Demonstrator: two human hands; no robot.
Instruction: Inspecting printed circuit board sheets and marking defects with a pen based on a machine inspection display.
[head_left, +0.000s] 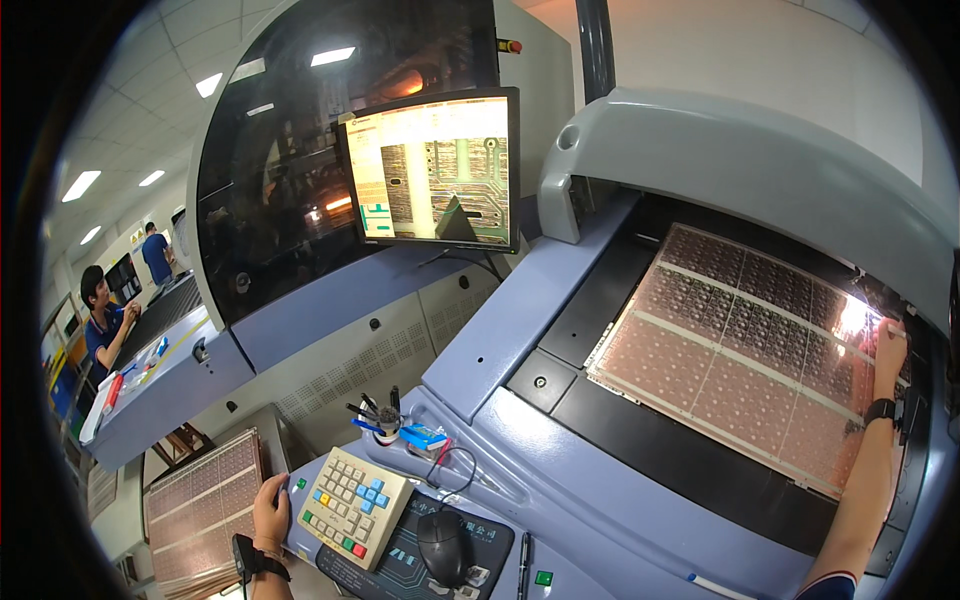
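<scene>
My right hand (888, 350) reaches over the right side of a large copper-coloured circuit board panel (700, 392), close to a bright white light. Its fingers are pinched together on a small, pale, thin thing that I cannot make out. The panel lies flat on the black bed (625, 420) of a machine and is divided into blocks by pale strips. My left hand (270, 512) is at the left edge of the blue-grey console (470, 415), fingers curled against it, beside a beige keypad (352, 505) with coloured keys.
A monitor (432, 170) shows magnified circuit traces. A black mouse (443, 548) sits on a dark mat (488, 540), near a pen (524, 566) and a pen cup (380, 425). More copper-coloured panels (205, 510) are stacked at lower left. A grey machine cover (740, 140) arches behind the bed. Two people work far left.
</scene>
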